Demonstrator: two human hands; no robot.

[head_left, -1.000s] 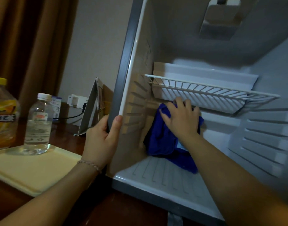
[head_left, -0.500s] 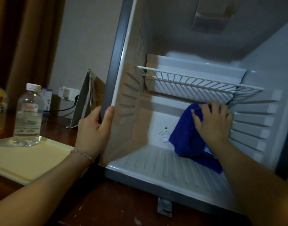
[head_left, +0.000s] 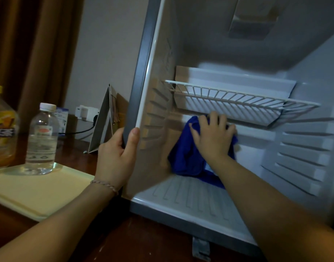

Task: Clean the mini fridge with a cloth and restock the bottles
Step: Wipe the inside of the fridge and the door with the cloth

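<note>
Right hand, fingers spread flat, presses blue cloth against mini fridge back wall; left hand grips its front edge.

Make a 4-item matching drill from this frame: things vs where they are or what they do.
Things:
1. blue cloth
2. water bottle
3. left hand
4. wire shelf

Places or states:
A. stands on the cream tray
B. spans the fridge interior above the cloth
C. pressed against the back wall by the right hand
D. grips the fridge's front left edge

Pairs: 1-C, 2-A, 3-D, 4-B
</note>
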